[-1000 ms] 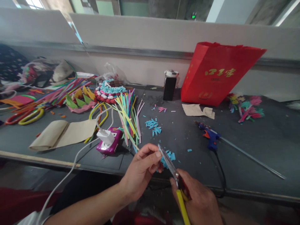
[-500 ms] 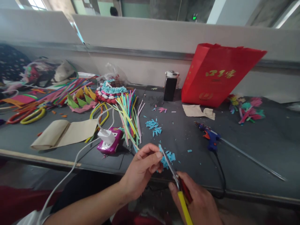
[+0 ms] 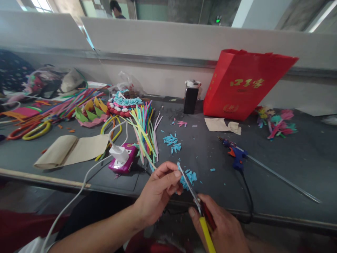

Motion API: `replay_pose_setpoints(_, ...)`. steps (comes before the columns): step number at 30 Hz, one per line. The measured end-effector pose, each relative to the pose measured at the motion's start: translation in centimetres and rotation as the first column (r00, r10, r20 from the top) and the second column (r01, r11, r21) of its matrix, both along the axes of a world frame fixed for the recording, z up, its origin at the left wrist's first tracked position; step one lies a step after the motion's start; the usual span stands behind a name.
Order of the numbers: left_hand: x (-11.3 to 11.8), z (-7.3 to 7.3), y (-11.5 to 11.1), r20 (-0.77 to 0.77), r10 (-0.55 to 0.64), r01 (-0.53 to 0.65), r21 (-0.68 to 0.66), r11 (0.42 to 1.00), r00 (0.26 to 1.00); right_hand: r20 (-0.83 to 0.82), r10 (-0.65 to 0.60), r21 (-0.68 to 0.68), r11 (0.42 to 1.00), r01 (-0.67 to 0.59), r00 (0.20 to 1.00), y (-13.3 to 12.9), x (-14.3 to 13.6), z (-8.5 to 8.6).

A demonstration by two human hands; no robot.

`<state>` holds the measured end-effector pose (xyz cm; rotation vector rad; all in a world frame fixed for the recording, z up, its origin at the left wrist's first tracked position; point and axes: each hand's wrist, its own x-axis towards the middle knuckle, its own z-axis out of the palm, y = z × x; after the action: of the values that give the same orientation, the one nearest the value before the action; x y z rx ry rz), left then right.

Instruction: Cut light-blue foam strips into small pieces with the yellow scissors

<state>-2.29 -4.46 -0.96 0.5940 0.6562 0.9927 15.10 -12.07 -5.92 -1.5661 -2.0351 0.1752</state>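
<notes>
My left hand (image 3: 160, 189) pinches a small blue piece (image 3: 178, 165) between thumb and forefinger, mostly hidden by the fingertips. My right hand (image 3: 223, 225) grips scissors (image 3: 193, 192) with one yellow and one red handle. Their blades point up and left and meet the blue piece at the left fingertips. Beneath the blades lies a pile of cut blue pieces (image 3: 191, 176) near the table's front edge. A second blue pile (image 3: 172, 142) sits farther back, with a few pink bits (image 3: 181, 123) behind it.
Colored strips (image 3: 144, 130) and a purple power socket (image 3: 123, 160) with a white plug lie left. A blue glue gun (image 3: 238, 156) rests right. Behind stand a black bottle (image 3: 191, 97) and a red bag (image 3: 244, 84). A person (image 3: 116, 9) shows beyond the partition.
The scissor blades have closed slightly at the blue piece. Both hands stay almost in place. The person beyond the partition has come further into view.
</notes>
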Motion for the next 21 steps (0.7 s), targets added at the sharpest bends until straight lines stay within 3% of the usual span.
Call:
replay_pose_setpoints(12,0.2,0.0,-0.2,0.003,-0.012,0.012,-0.027,1.000,1.000,-0.030,-0.006,0.004,1.000,0.006,1.000,0.1,-0.2,0.0)
replay_pose_setpoints(21,0.2,-0.1,-0.3,0.016,-0.001,0.002,-0.026,1.000,1.000,-0.065,0.013,0.026,1.000,-0.011,0.998,-0.1,-0.5,-1.1)
